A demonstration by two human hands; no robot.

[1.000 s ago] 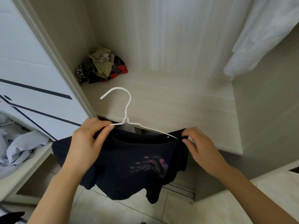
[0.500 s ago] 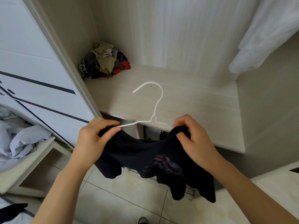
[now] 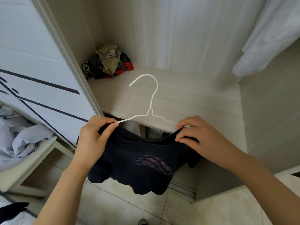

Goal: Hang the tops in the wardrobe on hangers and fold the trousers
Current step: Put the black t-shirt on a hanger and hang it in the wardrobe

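Wardrobe shelf (image 3: 194, 101) spans frame centre. Navy T-shirt (image 3: 138, 159) with a purple print hangs at lower centre, in front of the shelf edge. White garment (image 3: 267, 38) hangs at upper right. Crumpled clothes pile (image 3: 108, 62) sits in the shelf's back left corner. White wire hanger (image 3: 152, 98): hook up, centre frame, arms meeting the shirt's shoulders. Your left hand (image 3: 94, 140): fingers pinched on hanger arm and shirt shoulder. Your right hand (image 3: 199, 137): fingers curled on the other shoulder.
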